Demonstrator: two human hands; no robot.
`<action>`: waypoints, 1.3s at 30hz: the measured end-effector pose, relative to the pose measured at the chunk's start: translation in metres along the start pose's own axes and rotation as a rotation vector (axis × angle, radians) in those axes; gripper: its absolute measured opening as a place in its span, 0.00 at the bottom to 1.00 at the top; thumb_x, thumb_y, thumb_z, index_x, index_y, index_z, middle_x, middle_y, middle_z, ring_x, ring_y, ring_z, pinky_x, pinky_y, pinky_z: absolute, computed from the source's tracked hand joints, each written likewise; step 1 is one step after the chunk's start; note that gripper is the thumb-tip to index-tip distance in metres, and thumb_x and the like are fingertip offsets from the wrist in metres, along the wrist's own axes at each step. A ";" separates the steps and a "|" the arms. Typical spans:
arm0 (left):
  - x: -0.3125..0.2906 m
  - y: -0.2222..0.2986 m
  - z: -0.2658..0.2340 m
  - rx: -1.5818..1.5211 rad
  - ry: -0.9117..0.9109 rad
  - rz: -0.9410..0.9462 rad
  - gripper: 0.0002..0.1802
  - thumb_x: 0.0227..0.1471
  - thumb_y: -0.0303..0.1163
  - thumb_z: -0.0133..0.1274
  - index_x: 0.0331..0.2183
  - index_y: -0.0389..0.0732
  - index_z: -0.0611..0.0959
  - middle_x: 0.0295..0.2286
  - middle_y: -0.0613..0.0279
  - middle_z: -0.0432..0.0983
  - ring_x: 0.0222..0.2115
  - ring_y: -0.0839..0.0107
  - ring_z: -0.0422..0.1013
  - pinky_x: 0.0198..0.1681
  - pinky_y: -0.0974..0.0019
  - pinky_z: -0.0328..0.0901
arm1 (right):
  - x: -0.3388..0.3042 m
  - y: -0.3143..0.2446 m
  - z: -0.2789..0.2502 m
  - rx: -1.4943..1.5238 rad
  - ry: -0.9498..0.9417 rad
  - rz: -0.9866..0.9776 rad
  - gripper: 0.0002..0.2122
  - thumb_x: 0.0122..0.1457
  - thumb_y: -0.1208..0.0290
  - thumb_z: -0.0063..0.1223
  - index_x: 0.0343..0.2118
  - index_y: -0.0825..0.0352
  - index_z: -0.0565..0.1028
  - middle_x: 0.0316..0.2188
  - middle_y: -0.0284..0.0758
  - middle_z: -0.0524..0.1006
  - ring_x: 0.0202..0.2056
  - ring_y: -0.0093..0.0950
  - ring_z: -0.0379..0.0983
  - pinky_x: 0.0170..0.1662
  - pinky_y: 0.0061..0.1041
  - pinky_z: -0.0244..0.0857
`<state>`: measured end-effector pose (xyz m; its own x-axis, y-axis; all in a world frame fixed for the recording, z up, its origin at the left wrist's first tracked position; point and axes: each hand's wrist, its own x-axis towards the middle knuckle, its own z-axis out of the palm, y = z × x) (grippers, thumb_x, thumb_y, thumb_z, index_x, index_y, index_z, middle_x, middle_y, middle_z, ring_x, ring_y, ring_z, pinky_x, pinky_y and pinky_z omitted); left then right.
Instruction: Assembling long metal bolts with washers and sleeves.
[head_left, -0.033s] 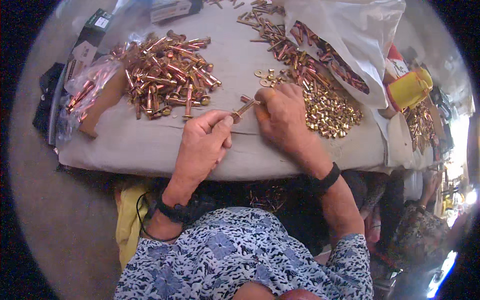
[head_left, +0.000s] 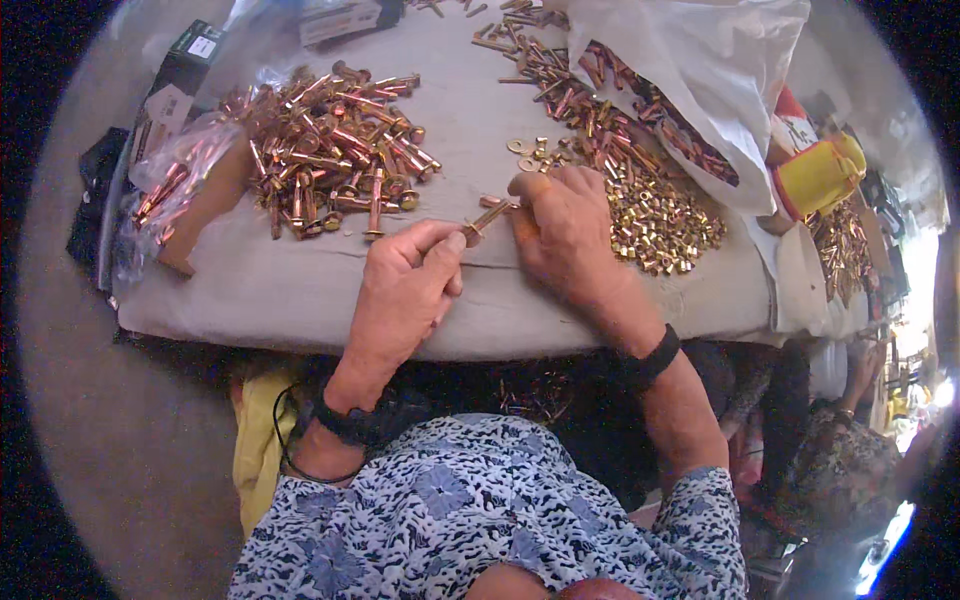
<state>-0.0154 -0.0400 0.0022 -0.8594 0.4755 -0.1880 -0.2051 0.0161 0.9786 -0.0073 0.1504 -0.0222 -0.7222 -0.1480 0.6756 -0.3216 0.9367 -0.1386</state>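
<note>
Between the thumb and fingers of my left hand (head_left: 408, 280) is a brass-coloured bolt (head_left: 487, 220) with a washer near its held end. The bolt slants up to the right, toward my right hand (head_left: 568, 225). My right fingers are curled together at the bolt's far tip; what they hold is hidden. Just right of this hand lies a heap of small gold nuts or short sleeves (head_left: 665, 230). A large pile of assembled bolts (head_left: 335, 150) lies beyond my left hand. A few loose washers (head_left: 518, 147) sit beyond my right hand.
Loose studs (head_left: 545, 65) spread along the far right, next to a white sack (head_left: 700, 70) with more inside. A yellow container (head_left: 820, 178) stands right of it. At left are a clear plastic bag (head_left: 165, 195) and cardboard (head_left: 205, 205). Cloth covers the table (head_left: 250, 305).
</note>
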 end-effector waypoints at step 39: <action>-0.015 -0.009 0.036 0.066 -0.117 0.064 0.14 0.54 0.35 0.44 0.34 0.33 0.76 0.14 0.69 0.67 0.10 0.84 0.60 0.11 0.79 0.54 | -0.040 -0.022 -0.057 0.788 -0.213 0.504 0.09 0.55 0.68 0.47 0.28 0.70 0.73 0.18 0.37 0.73 0.19 0.23 0.69 0.22 0.23 0.63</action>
<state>0.0160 -0.0152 -0.0012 -0.8085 0.5766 -0.1175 -0.1172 0.0379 0.9924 0.0637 0.1537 -0.0053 -0.9593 0.0866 0.2686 -0.2063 0.4344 -0.8768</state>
